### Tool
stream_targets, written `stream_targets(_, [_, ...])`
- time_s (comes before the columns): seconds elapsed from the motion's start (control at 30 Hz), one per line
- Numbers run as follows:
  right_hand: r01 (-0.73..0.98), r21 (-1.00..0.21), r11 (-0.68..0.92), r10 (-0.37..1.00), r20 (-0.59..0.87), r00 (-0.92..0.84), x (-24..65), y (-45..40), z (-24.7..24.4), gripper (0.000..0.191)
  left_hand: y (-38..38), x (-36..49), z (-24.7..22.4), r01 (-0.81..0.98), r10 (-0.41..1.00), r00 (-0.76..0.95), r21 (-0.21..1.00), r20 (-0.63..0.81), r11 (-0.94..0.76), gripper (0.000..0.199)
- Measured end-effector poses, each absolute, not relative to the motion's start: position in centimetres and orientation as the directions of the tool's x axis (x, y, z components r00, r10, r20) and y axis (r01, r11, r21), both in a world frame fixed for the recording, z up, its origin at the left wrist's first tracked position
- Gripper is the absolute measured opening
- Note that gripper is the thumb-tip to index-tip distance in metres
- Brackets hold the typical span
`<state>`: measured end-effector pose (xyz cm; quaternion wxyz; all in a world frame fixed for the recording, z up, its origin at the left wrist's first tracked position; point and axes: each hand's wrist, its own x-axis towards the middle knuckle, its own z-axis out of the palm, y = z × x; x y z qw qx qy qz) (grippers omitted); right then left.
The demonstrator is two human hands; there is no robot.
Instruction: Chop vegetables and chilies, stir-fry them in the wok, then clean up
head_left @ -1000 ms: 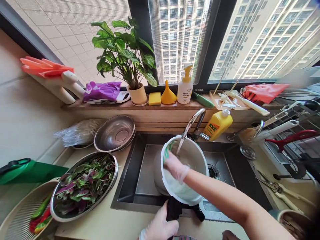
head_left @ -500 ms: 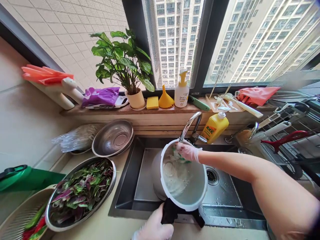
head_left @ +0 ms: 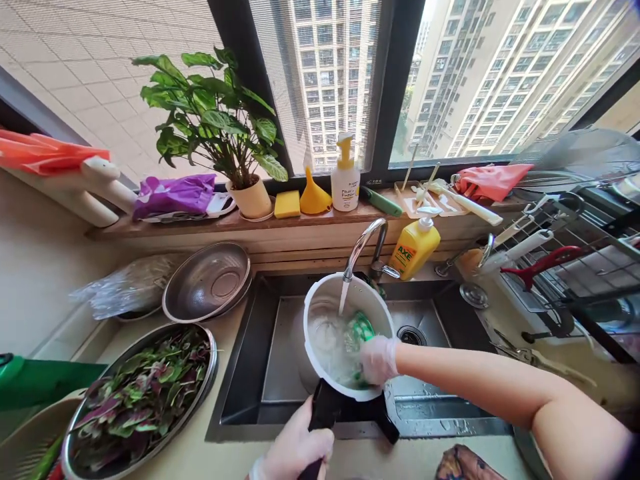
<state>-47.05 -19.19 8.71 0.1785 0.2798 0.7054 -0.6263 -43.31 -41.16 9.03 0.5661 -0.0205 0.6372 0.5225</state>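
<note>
A deep pale-metal pot (head_left: 300,333) with a black handle (head_left: 323,410) stands tilted in the sink, its mouth facing me. My left hand (head_left: 300,440), in a clear glove, is wrapped round that handle. Inside the pot, against its right wall, my gloved right hand (head_left: 380,360) is closed on a green scrubber (head_left: 361,328); part of the scrubber and the fingertips are hidden. Water runs from the curved faucet (head_left: 363,243) into the pot, where cloudy water swirls at the bottom.
The steel sink (head_left: 285,380) surrounds the pot, its drain (head_left: 413,337) to the right. Leafy greens fill a bowl (head_left: 213,373) at left, near a colander (head_left: 205,283). A yellow detergent bottle (head_left: 415,250) stands behind the sink. A wire dish rack (head_left: 595,233) is at right.
My right hand has moved with the scrubber from the pot's far rim under the faucet down to its near right wall. The water stream now shows. The view has shifted right.
</note>
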Motion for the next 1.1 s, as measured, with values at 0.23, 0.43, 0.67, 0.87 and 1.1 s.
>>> stream_targets(0.23, [0.54, -0.789, 0.293, -0.194, -0.602, -0.774, -47.1, -19.2, 11.7, 0.007, -41.0, -44.9, 10.9, -0.686, 0.603, -0.381, 0.652, -0.701, 0.324, 0.026])
stream_targets(0.43, [0.119, -0.874, 0.471, 0.118, -0.071, -0.99, -48.5, -11.9, 11.5, 0.016, -42.6, -48.5, 14.5, -0.653, 0.602, -0.378, 0.664, -0.703, 0.365, 0.028])
stream_targets(0.67, [0.186, -0.732, 0.656, 0.249, -0.024, -0.968, -49.9, -7.2, 4.6, 0.024, -44.4, -52.8, 17.4, -0.485, 0.478, -0.41, 0.63, -0.777, 0.607, 0.022])
stream_targets(0.87, [0.333, -0.653, 0.681, 0.279, -0.189, -0.942, -42.6, -16.0, 3.3, 0.034, -44.2, -55.6, 18.2, -0.344, 0.259, -0.472, 0.447, -0.843, 0.826, 0.025])
stream_targets(1.1, [0.648, -0.361, 0.671, 0.349, -0.617, -0.705, -39.2, -25.2, -0.7, 0.077, -43.4, -56.8, 19.5, -0.144, 0.156, -0.531, 0.269, -0.833, 0.952, 0.036])
